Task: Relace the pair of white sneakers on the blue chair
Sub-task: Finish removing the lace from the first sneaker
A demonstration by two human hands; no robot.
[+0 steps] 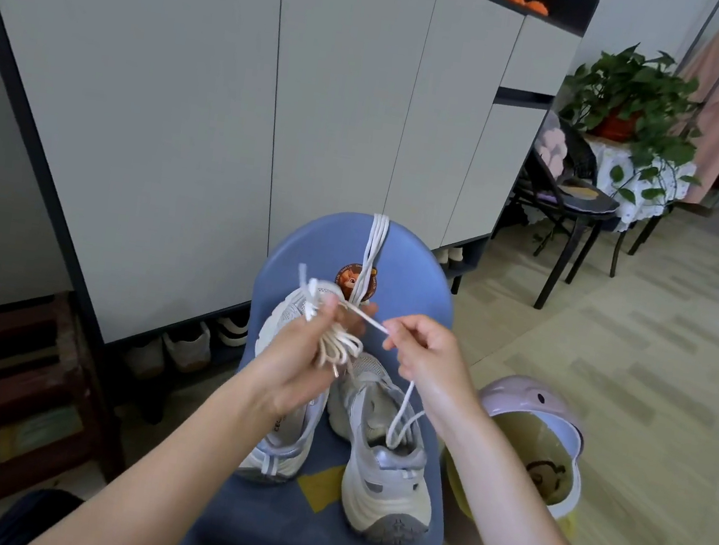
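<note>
Your left hand (312, 349) grips a bundle of white cord laces (338, 345); your right hand (423, 350) pinches one lace end. Both white mesh sneakers (374, 450) rest on the blue moulded chair (414, 261). Loose loops may tangle if you pull too sharply.

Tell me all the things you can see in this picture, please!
sneakers: two, white, side by side on the chair seat.
bundle of laces: one, cream, gripped in the left hand.
loose lace: one, white, from the right sneaker up to the right hand.
hanging laces: a few, white, draped over the chair back.
chair: one, blue, centre.
cabinet: one, pale grey, behind the chair.
bin: one, pink and yellow, right of the chair.
plant: one, green, far right on a small table.
left hand: holds the bundle.
right hand: pinches a lace tip.
</note>
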